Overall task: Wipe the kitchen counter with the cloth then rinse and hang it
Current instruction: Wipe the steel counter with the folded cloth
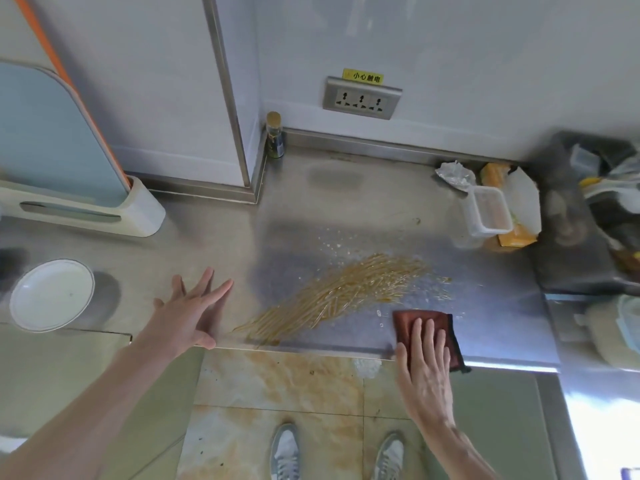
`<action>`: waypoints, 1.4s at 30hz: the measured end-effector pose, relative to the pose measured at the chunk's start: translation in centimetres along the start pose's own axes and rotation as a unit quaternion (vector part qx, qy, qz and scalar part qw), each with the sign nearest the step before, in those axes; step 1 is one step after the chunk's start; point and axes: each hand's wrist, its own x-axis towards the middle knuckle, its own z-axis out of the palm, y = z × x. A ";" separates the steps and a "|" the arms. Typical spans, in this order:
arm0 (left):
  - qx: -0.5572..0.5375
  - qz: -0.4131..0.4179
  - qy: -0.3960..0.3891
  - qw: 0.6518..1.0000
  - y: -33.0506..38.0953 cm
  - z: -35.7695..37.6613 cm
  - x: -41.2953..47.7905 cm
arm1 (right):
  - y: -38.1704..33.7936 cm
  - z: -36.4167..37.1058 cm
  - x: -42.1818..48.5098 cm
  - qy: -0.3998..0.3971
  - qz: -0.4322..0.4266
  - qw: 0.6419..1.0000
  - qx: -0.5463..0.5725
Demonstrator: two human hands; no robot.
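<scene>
Right hand (426,362) pressed flat, fingers spread, on the cloth (427,332); spill (343,296) streaks up-left of it — left hand (194,313) open, nearer the spill's near end.

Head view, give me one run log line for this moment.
right hand flat on cloth at counter edge | left hand open, empty | brown spill unwiped

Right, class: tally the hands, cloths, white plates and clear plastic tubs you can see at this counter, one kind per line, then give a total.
Hands: 2, left hand and right hand
Cloths: 1, brown cloth
White plates: 1, plate
Clear plastic tubs: 1, tub
Total: 5
</scene>
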 end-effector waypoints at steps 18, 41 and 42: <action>0.001 0.008 -0.025 1.000 0.0 -0.2 0.0 | -16.6 8.6 -4.2 -0.079 -0.348 0.928 -0.110; -0.047 -0.003 -0.046 0.998 0.0 -0.8 -0.6 | -19.4 6.7 4.7 -0.060 -0.398 0.900 -0.166; -0.048 -0.002 -0.048 0.998 0.0 -0.8 -0.5 | -19.4 6.3 6.4 -0.054 -0.386 0.905 -0.169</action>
